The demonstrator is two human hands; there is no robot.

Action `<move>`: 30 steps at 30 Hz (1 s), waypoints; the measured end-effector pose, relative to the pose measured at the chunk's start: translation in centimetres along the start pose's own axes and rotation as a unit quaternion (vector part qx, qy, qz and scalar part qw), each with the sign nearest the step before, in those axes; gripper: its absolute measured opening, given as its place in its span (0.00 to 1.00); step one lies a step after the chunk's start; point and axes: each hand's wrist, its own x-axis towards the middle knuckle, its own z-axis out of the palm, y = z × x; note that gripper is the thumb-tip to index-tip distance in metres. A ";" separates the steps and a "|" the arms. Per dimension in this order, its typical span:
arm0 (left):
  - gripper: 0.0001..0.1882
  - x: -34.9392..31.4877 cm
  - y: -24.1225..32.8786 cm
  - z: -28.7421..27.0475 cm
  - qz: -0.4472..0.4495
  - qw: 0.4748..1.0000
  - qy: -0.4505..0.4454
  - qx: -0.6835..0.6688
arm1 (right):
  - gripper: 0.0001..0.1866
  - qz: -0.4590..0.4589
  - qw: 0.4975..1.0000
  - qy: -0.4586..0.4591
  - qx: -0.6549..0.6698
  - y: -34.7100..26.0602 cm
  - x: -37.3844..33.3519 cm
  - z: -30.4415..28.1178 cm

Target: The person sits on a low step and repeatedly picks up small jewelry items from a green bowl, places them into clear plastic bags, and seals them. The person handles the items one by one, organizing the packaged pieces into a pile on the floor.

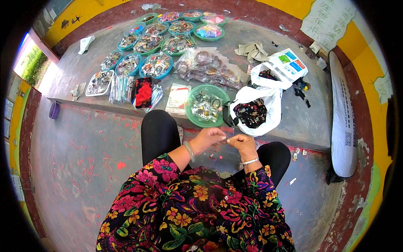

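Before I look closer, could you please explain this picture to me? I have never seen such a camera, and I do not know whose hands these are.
There is no machine here. A person wears wide cameras on the head, and this one looks down, so you see the person's own flowered sleeves and bare hands. The round lens bends straight edges.

The left hand and right hand meet at the fingertips. They seem to pinch something, but it is too small to tell.

Ahead is a grey platform. Nearest on it are a green basin and an open white bag with dark pieces inside. Farther back stand many filled bowls.
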 end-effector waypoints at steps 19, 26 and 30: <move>0.07 0.1 0.4 -1.0 -0.020 0.994 -0.013 -0.108 | 0.06 -0.051 0.989 -0.056 -0.125 0.2 -0.1 0.2; 0.04 0.4 0.0 -1.9 -0.057 0.991 -0.057 -0.102 | 0.06 -0.052 0.981 -0.082 -0.171 0.1 -0.2 0.0; 0.05 -0.1 0.9 -1.6 -0.076 0.993 -0.071 -0.057 | 0.05 -0.030 0.978 -0.099 -0.182 -0.6 -0.5 0.0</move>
